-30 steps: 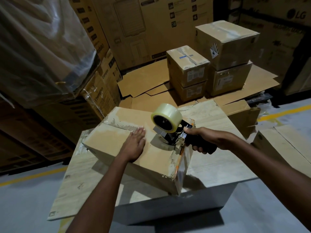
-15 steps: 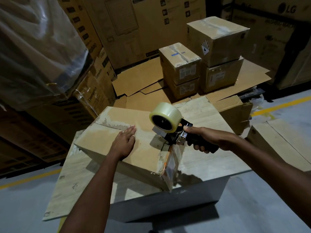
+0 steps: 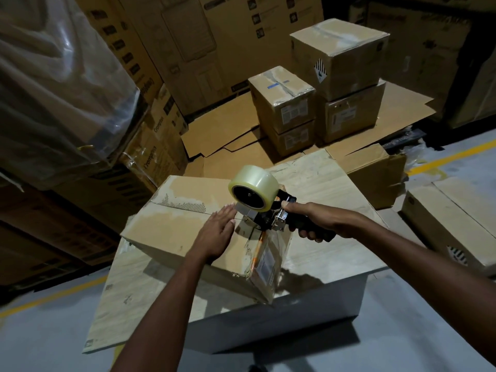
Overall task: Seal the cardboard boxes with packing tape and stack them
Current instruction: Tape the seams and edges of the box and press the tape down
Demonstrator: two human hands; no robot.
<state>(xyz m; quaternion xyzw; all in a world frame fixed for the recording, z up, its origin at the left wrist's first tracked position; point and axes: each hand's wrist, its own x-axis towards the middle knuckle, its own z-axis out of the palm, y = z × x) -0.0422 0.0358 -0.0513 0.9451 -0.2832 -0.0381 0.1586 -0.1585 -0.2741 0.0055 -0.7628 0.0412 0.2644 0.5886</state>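
Observation:
A brown cardboard box [image 3: 174, 229] lies on a pale wooden table top [image 3: 330, 253]. My left hand [image 3: 217, 232] rests flat on the box's top, fingers straight, next to the centre seam. My right hand [image 3: 314, 221] grips the black handle of a tape dispenser [image 3: 265, 216] that carries a roll of clear tape [image 3: 253, 187]. The dispenser's front sits on the box top near the right edge. Clear tape hangs down the box's near right side over a label.
Two stacks of sealed boxes [image 3: 338, 57] stand on flattened cardboard [image 3: 220, 135] behind the table. An open box [image 3: 375, 173] sits at the table's far right, another carton [image 3: 451, 226] at the right edge. Tall cartons and plastic-wrapped goods [image 3: 59, 84] rise on the left.
My left hand has slid right along the box top toward the dispenser. The dispenser has stayed near the box's right edge.

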